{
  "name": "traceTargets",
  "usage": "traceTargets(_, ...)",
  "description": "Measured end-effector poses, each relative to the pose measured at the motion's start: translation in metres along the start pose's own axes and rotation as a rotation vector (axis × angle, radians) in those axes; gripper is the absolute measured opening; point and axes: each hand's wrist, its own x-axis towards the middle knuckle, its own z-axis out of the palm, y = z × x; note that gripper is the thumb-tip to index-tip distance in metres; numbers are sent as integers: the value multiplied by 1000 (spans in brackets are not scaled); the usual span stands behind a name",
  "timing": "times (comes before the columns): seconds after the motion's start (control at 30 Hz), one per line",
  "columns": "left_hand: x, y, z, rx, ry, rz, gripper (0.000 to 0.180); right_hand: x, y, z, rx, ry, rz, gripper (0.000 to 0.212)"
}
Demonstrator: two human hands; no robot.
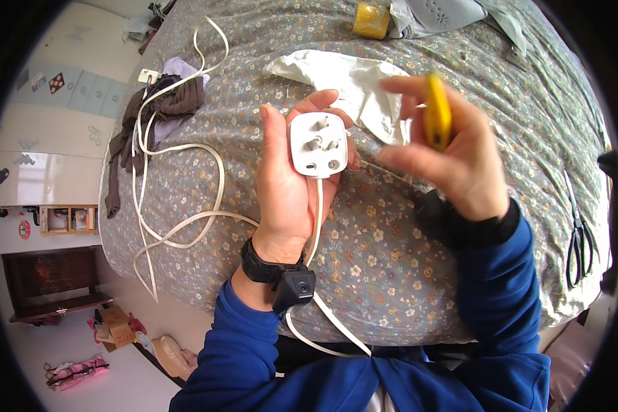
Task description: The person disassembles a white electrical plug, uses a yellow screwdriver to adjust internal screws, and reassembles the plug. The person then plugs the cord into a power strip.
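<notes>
In my left hand [281, 178], palm up with the fingers curled round its far side, lies a white three-pin plug [317, 159]. Its pins face up, and two round holes show near the cord end. A white cord [318, 216] runs from it over my wrist toward my lap. To the right, my right hand [460, 151] is raised above the bed, apart from the plug and blurred by motion. It holds a yellow-handled tool [437, 113] between bent fingers, with thumb and forefinger spread; the tool's kind is unclear.
I face a bed with a floral cover [384, 275]. Loops of white cord [221, 175] lie at left beside dark clothing [175, 99]. A white cloth [343, 72], yellow tape roll [371, 20] and grey garment [436, 17] lie beyond my hands. Black-handled scissors [578, 240] rest at right.
</notes>
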Motion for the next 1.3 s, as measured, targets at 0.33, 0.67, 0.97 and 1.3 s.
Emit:
traceTargets(0.33, -9, -6, 13, 89, -22, -21, 64, 1, -6, 16, -213, -188, -157, 68)
traceTargets(0.67, -9, -5, 9, 60, -89, 4, 54, 2, 0, 19, -178, -59, -269, 61)
traceTargets(0.97, -9, -3, 12, 46, -111, 18, 50, 3, 2, 18, -180, -79, -294, 65)
traceTargets(1.3, -3, 14, 3, 292, -116, 85, 60, 11, 13, -37, -365, 182, 136, 86)
